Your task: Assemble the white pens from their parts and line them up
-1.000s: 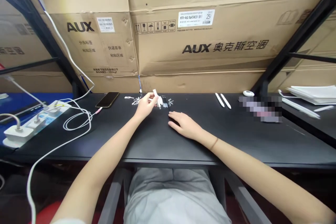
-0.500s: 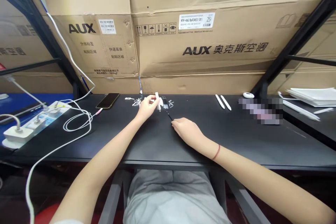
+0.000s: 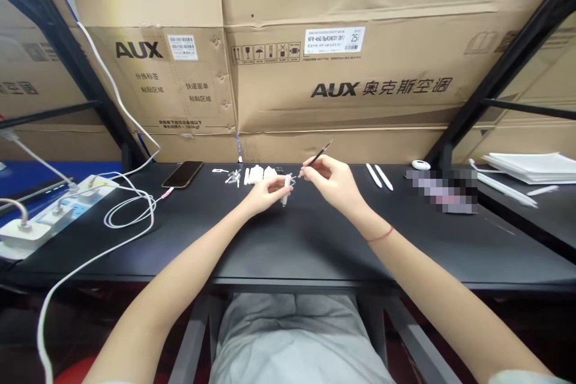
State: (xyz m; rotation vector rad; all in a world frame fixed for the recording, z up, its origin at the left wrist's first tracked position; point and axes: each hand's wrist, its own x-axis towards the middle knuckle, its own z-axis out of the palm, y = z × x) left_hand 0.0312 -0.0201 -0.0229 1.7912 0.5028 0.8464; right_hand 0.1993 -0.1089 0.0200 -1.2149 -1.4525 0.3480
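My left hand (image 3: 265,193) is closed on a small white plastic pen part (image 3: 285,199), held upright with the fingers round its side. My right hand (image 3: 330,180) pinches a slim black pen refill (image 3: 320,153) that slants up to the right, its thin tip pointing away from me. The refill's lower end is close to small clear bits at the top of the white part; whether they touch is too small to tell. Behind my left hand lie several white pieces (image 3: 255,175) in a row and a pile of small clear pieces (image 3: 234,177).
On the black table (image 3: 279,252) are a phone (image 3: 182,174) with a white cable, two white pens (image 3: 378,176) and a white oval object (image 3: 421,165). A power strip (image 3: 58,216) stands at left, a stack of white sheets (image 3: 533,167) at right. Cardboard (image 3: 279,90) rises behind.
My right hand has lifted the black refill off the table, moving up and away from me, and tilted it upward. My left hand has shifted right and slightly nearer with the white part.
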